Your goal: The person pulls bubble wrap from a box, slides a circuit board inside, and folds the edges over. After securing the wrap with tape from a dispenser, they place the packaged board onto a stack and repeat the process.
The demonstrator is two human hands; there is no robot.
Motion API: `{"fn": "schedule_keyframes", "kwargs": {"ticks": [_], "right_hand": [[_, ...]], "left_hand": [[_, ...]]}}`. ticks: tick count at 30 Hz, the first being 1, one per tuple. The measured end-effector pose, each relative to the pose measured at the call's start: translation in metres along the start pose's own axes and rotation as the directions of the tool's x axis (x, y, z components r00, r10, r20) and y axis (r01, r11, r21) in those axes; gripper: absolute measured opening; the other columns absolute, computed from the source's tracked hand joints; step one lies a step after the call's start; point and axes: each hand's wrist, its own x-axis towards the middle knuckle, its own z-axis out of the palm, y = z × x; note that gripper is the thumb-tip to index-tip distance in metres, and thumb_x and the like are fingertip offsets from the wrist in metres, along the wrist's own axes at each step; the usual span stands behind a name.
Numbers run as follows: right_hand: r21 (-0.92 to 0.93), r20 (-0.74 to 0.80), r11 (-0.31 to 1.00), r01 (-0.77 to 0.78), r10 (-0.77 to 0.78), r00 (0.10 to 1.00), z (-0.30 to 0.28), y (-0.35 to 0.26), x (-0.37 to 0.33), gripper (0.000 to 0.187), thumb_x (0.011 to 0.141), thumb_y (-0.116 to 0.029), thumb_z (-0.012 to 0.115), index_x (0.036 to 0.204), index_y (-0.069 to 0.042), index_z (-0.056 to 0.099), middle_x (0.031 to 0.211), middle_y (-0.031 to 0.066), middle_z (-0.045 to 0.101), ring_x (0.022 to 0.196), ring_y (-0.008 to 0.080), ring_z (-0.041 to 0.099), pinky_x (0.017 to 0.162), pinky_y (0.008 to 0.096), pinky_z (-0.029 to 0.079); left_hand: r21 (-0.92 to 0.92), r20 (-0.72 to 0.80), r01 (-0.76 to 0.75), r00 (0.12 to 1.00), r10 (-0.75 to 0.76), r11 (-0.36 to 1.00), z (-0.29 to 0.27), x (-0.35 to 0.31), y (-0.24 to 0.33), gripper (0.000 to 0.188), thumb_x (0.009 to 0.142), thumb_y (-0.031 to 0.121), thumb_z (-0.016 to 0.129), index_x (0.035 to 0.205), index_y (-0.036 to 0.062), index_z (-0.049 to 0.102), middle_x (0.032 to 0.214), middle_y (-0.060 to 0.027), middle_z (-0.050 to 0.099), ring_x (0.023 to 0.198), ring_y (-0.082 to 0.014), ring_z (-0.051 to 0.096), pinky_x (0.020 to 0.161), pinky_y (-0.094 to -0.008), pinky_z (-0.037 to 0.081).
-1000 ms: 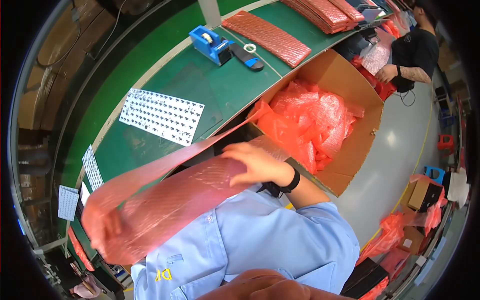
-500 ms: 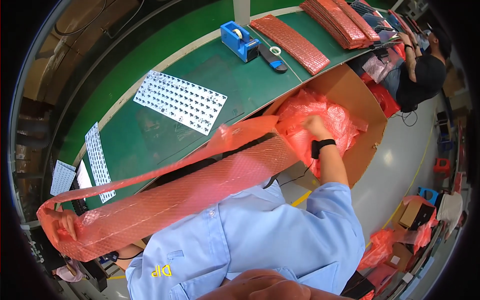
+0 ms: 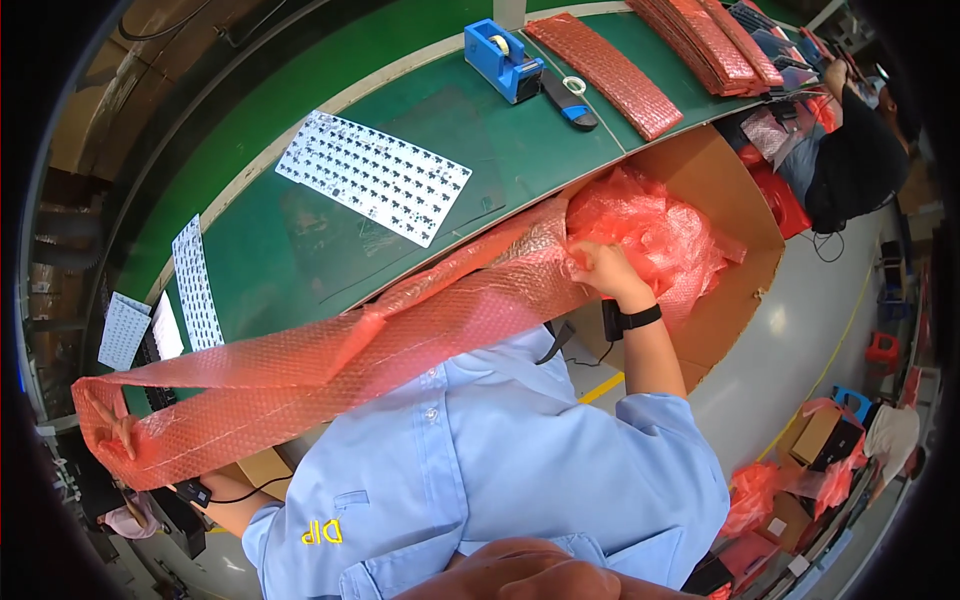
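A long red bubble-wrap bag (image 3: 330, 390) stretches across my front, slanting from low on the left to the cardboard box on the right. At its left end my left hand (image 3: 118, 428) shows partly through the film, fingers stretched out and apart inside the wrap. My right hand (image 3: 604, 270), a black band on its wrist, pinches the bag's right end beside the box rim. Beyond the bag, a white keyboard circuit board (image 3: 375, 178) with rows of black marks lies on the green table mat (image 3: 330, 255).
A cardboard box (image 3: 735, 325) full of crumpled red bubble wrap (image 3: 650, 220) stands at the right. On the table are a blue tape dispenser (image 3: 503, 65), a black-and-blue cutter (image 3: 568, 102) and stacked red bubble bags (image 3: 700, 45). More boards (image 3: 195, 285) stand at left. A co-worker (image 3: 855, 165) sits far right.
My right hand has come down and left from above the box onto the bag's right end. The raised upper layer of film has dropped nearer the lower one.
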Motion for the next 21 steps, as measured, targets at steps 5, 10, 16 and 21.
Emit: {"fn": "schedule_keyframes", "kwargs": {"ticks": [5, 10, 16, 21], "right_hand": [[-0.148, 0.43, 0.951, -0.271, 0.308, 0.848, -0.006, 0.02, 0.0, 0.046, 0.066, -0.017, 0.08, 0.106, -0.005, 0.061, 0.122, 0.0228, 0.056, 0.108, 0.037, 0.056, 0.089, 0.0383, 0.047], [0.127, -0.029, 0.988, -0.09, 0.094, 0.995, 0.009, -0.01, -0.015, 0.047, 0.063, -0.017, 0.081, 0.106, -0.008, 0.064, 0.127, 0.0242, 0.054, 0.127, 0.0379, 0.043, 0.105, 0.0398, 0.037], [-0.298, -0.001, 0.94, 0.166, -0.175, 0.985, 0.027, -0.076, 0.003, 0.045, 0.063, -0.02, 0.08, 0.104, -0.009, 0.067, 0.145, 0.0222, 0.037, 0.134, 0.0385, 0.035, 0.111, 0.045, 0.031], [-0.696, 0.068, 0.704, 0.141, -0.131, 0.989, 0.044, -0.067, 0.024, 0.028, 0.072, -0.018, 0.07, 0.099, -0.011, 0.071, 0.138, 0.0218, 0.046, 0.13, 0.0385, 0.039, 0.102, 0.0517, 0.037]], "left_hand": [[0.49, -0.108, -0.154, 0.966, 0.236, 0.858, 0.018, -0.025, 0.062, 0.079, 0.089, 0.033, 0.056, 0.149, -0.0019, 0.016, 0.137, -0.0168, 0.044, 0.121, -0.0316, 0.046, 0.102, -0.0439, 0.038], [0.525, -0.164, -0.021, 0.979, 0.125, 0.851, 0.021, -0.075, 0.103, 0.081, 0.088, 0.034, 0.058, 0.149, -0.001, 0.018, 0.154, -0.0161, 0.023, 0.14, -0.0372, 0.023, 0.116, -0.0501, 0.015], [0.856, -0.44, 0.028, 0.562, 0.701, 0.516, 0.019, -0.121, 0.121, 0.07, 0.088, 0.031, 0.059, 0.144, -0.0014, 0.032, 0.152, -0.0143, 0.031, 0.139, -0.0333, 0.029, 0.116, -0.0481, 0.018], [0.729, -0.634, 0.07, 0.444, 0.633, 0.681, -0.002, -0.229, 0.226, 0.047, 0.097, 0.025, 0.05, 0.136, -0.001, 0.045, 0.137, -0.0151, 0.051, 0.125, -0.029, 0.049, 0.106, -0.0448, 0.038]]}}
